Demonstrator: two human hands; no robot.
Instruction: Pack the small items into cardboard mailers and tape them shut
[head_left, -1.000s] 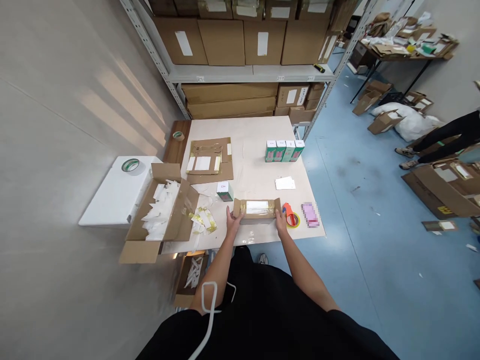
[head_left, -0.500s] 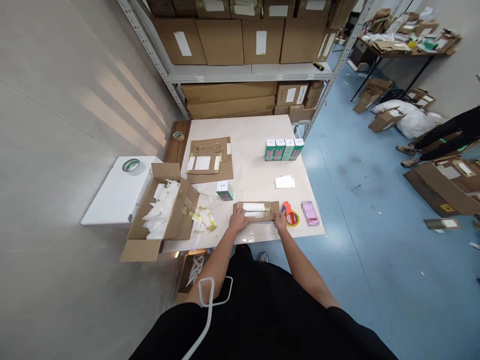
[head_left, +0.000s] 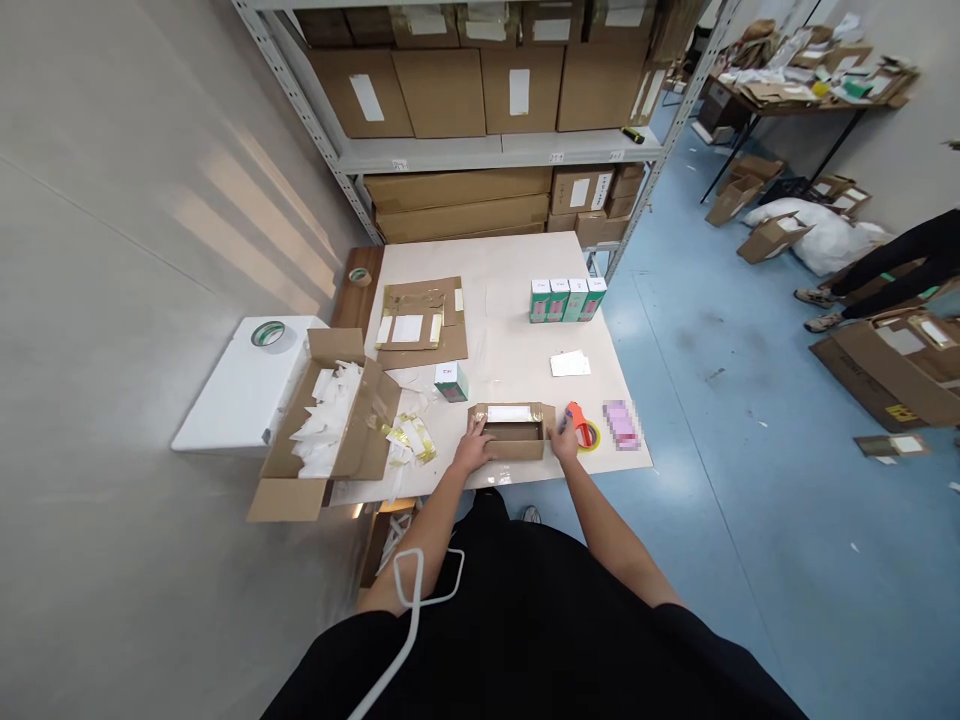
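A small brown cardboard box (head_left: 517,452) lies at the table's near edge, its top open and its dark inside showing. A white label with shiny tape runs along its far flap. My left hand (head_left: 472,449) grips the left end of the box, fingers over the rim. At the right end, my right hand (head_left: 563,441) holds the side flap, its fingers partly hidden. Just beyond that hand lies an orange tape dispenser (head_left: 579,425) with a yellow tape roll (head_left: 592,436). A green-and-white carton (head_left: 451,382) stands beyond my left hand.
An open carton (head_left: 379,425) full of white paper stands left, beside crumpled tape scraps (head_left: 412,438). Flattened cardboard (head_left: 421,350) lies behind. Several green cartons (head_left: 568,302), white cards (head_left: 570,364) and a blurred pink item (head_left: 622,425) are right. Shelving (head_left: 495,150) borders the far side.
The small cardboard box has been opened between my hands: its top lay closed before, and now the hollow inside shows. Both hands stay at its ends.
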